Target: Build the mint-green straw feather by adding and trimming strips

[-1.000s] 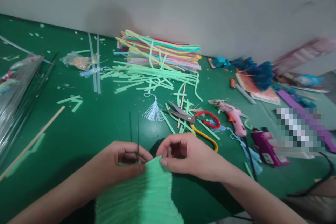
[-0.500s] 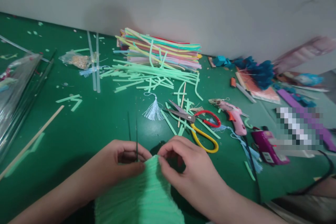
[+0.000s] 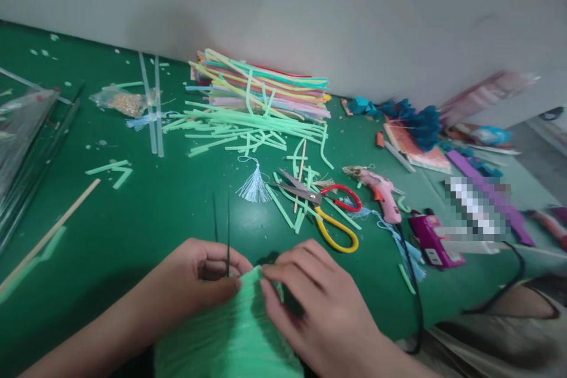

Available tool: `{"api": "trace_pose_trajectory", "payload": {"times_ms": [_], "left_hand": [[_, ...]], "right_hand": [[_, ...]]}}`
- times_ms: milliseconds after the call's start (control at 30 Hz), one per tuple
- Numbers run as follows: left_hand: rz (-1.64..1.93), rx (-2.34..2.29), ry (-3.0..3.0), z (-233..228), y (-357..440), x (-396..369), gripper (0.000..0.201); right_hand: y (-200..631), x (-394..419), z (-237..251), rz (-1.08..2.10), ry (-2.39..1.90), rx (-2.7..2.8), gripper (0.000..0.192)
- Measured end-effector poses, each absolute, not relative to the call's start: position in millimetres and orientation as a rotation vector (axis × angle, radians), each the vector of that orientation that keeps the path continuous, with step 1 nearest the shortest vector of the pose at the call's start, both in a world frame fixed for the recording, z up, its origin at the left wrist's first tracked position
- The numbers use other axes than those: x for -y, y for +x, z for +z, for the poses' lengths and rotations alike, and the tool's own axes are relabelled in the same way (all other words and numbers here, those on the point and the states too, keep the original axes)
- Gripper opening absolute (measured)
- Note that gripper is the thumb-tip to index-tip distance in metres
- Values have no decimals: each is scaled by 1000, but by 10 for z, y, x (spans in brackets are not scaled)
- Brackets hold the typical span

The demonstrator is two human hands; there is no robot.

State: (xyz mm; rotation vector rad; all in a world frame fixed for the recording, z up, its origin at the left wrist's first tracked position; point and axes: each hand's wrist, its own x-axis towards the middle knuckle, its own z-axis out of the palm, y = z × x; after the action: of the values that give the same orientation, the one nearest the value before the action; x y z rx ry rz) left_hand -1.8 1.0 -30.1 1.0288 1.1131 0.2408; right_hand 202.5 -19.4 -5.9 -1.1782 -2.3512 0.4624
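Note:
In the head view, a green ribbed fuzzy piece (image 3: 230, 331), apparently made of chenille stems, hangs at the bottom centre. My left hand (image 3: 199, 280) is closed on its upper left edge, thumb in front. Two thin dark wires (image 3: 228, 236) rise beside these fingers; where they end below is hidden. At the piece's top right corner, the thumb and forefinger of my right hand (image 3: 314, 295) pinch the edge, the other fingers curled. Scissors (image 3: 316, 195) with one red and one yellow handle lie partly spread beyond my right hand. A light blue tassel (image 3: 254, 184) lies left of them.
Bundled coloured chenille stems (image 3: 266, 88) lie against the wall, loose green ones in front. At right are a pink glue gun (image 3: 383, 192), a purple box (image 3: 432, 242) and a black cord (image 3: 419, 313). A wooden stick (image 3: 57, 227) and wires in plastic (image 3: 31, 147) lie left.
The view has shifted slightly, so the table things appear farther left. My right hand's fingers have moved a little at the corner of the green piece; my left hand keeps its hold.

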Motion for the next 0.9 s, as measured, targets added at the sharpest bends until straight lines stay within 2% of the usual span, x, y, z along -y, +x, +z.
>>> {"api": "trace_pose_trajectory", "payload": {"times_ms": [67, 167, 233, 300, 533, 900], "left_hand": [[245, -1112, 1024, -299, -10, -1, 24], [272, -1140, 1013, -294, 6, 15, 25], [281, -1142, 1014, -294, 14, 23, 24], [285, -1133, 1020, -298, 15, 29, 23], [296, -1136, 962, -297, -7, 26, 23], [301, -1130, 979, -274, 15, 26, 20]], "right_hand": [[2099, 70, 7, 940, -1342, 2144, 12], [2176, -108, 15, 1627, -1568, 1729, 23], [2190, -185, -30, 1959, -1556, 1549, 30], [2180, -227, -79, 2150, -1501, 1485, 31], [2150, -299, -113, 2312, -1376, 1341, 31], [2159, -423, -27, 2133, -1283, 1790, 18]]}}
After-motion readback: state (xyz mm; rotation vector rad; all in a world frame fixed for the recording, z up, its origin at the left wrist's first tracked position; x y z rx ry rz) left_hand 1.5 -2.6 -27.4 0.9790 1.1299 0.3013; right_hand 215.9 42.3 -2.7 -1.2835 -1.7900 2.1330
